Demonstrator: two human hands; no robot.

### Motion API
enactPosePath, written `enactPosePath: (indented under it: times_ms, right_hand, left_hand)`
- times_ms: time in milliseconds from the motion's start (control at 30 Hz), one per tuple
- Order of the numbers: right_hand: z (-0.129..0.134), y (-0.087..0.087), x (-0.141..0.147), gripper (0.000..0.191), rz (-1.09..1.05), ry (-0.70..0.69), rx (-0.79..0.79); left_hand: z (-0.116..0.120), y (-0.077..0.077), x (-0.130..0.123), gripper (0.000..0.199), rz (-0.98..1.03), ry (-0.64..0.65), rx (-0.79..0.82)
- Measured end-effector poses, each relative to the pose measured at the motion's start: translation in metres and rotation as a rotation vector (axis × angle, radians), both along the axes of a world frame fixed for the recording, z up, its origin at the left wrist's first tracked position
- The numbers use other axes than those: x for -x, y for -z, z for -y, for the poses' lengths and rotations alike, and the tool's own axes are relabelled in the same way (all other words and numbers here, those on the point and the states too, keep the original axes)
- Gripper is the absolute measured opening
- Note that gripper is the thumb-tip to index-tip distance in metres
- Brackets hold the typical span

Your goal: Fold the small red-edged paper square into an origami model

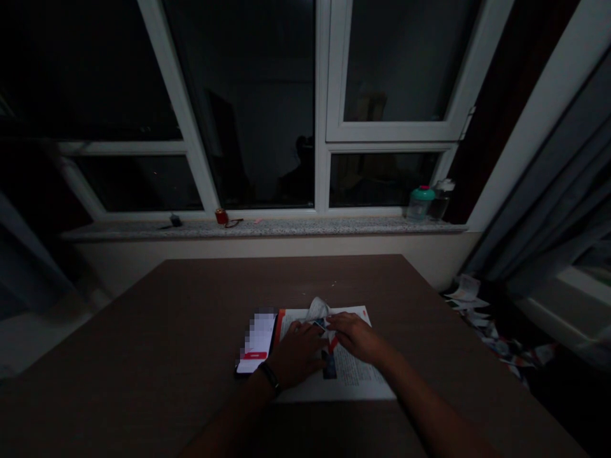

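Observation:
A printed sheet of paper [365, 380] with text, a dark picture and orange-red marks lies flat on the brown table. On top of it is a smaller folded paper [317, 309], one curled end sticking up. My left hand [298, 356], with a dark band at the wrist, has its bent fingers closed on the folded paper from the left. From the right, my right hand [356, 334] pinches the same paper, its fingertips near a red part. The hands partly cover the folds. A phone [258, 340] with a lit screen lies left of the sheet.
The table [191, 318] reaches to the wall below the window. On the stone sill [286, 227] stand a small red item [221, 216], a dark small object [175, 220] and a teal-lidded bottle [420, 203] beside a clear one [442, 198]. Scattered papers [496, 343] lie right of the table.

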State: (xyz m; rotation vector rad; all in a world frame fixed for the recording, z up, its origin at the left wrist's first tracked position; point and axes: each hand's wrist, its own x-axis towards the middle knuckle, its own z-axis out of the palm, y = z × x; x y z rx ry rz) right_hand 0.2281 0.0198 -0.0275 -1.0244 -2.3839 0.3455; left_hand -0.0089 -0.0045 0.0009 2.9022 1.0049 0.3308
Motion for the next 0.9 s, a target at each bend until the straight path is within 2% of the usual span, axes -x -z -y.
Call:
enactPosePath:
  times_ms: [167, 567, 900]
  right_hand:
    - [-0.0009, 0.0014, -0.0011, 0.041, 0.042, 0.005, -0.015]
    - [-0.0022, 0.0036, -0.0019, 0.041, 0.052, -0.001, -0.006]
    - [-0.0003, 0.0015, -0.0016, 0.044, 0.048, -0.017, -0.024]
  left_hand:
    - [-0.0005, -0.0021, 0.0008, 0.032, 0.002, 0.028, 0.007]
    - [-0.0049, 0.0038, 0.0064, 0.029, 0.055, 0.071, 0.065]
    - [-0.0053, 0.0030, 0.0056, 0.029, 0.048, 0.089, 0.044]
